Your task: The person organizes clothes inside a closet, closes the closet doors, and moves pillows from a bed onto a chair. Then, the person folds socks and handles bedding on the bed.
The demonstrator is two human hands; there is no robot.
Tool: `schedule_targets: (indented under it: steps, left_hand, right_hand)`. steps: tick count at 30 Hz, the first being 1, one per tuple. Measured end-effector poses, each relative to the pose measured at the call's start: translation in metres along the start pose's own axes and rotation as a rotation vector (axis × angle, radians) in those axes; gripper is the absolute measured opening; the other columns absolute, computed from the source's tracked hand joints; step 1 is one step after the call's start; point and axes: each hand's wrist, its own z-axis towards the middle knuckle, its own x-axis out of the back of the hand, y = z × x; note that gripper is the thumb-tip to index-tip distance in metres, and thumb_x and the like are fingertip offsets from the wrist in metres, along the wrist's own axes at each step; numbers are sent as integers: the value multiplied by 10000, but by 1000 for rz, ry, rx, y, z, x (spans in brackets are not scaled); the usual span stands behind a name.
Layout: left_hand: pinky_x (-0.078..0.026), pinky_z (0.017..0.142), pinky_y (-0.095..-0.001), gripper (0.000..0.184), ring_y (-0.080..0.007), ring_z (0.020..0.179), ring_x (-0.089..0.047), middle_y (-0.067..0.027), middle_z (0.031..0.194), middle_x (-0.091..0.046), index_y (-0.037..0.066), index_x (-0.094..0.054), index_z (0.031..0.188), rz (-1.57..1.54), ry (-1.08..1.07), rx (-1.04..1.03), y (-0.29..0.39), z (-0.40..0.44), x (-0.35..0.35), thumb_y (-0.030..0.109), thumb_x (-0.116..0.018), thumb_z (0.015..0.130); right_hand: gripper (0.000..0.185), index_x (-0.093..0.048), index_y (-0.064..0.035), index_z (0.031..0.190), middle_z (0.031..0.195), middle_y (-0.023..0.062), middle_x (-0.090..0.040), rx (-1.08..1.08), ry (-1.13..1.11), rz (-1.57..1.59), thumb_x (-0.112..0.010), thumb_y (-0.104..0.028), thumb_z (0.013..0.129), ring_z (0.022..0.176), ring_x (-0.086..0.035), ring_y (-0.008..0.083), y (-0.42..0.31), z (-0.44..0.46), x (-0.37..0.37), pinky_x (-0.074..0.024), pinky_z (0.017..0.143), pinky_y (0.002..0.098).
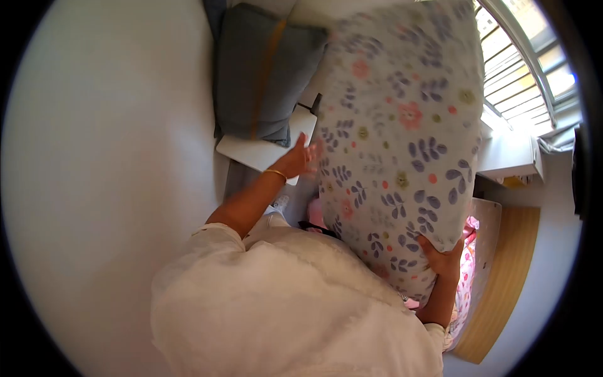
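Observation:
A thick mattress (402, 157) in a white cover with purple leaves and pink flowers fills the middle of the view, long and raised in front of my body. At its lower right edge, my right hand (443, 256) grips it, thumb on the printed face and the other fingers hidden behind. My left hand (300, 158) is off to the left, fingers stretched out and slightly blurred beside the mattress's left edge. Whether the fingertips touch the cover I cannot tell. A yellow bracelet (275, 172) circles my left wrist.
A grey cushion (264, 75) with an orange stripe rests on a white seat or board (245, 151) against the left wall. At right are a barred window (515, 75), a white cabinet (512, 154), a wooden panel (505, 283) and pink patterned cloth (466, 270).

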Motion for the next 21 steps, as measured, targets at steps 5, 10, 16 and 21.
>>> schedule_targets:
  steps: [5, 10, 16, 21]
  left_hand:
    - [-396, 841, -506, 578, -267, 1107, -448, -78, 1226, -442, 140, -250, 1299, -312, -7, -213, 27, -66, -3, 512, -338, 866]
    - [-281, 961, -537, 533, -307, 1218, -305, -80, 1322, -328, 149, -253, 1303, -602, 116, -183, -35, -135, -23, 427, -391, 869]
    - [-353, 935, -501, 388, -306, 1130, -404, -94, 1201, -436, 102, -383, 1162, -800, 374, -203, -61, -126, -32, 155, -511, 800]
    - [-415, 891, -479, 288, -295, 1009, -494, -126, 1046, -519, 23, -478, 976, -978, 561, -270, -122, -86, -28, -28, -475, 693]
  right_hand:
    - [340, -563, 18, 868, 802, 138, -587, 170, -247, -135, -681, -27, 552, 773, -563, 302, -14, 35, 10, -445, 698, 351]
    - [341, -558, -15, 768, 748, 78, -523, 689, -309, -593, -670, -61, 449, 751, -496, 257, -31, 61, 7, -400, 716, 355]
    - [219, -563, -37, 758, 777, 41, -504, 932, -330, -713, -592, -39, 541, 801, -477, 207, -36, 134, -42, -357, 793, 334]
    - [224, -585, -61, 816, 888, 18, -552, 1018, -247, -604, -545, -8, 602, 885, -489, 191, -42, 138, -55, -321, 853, 354]
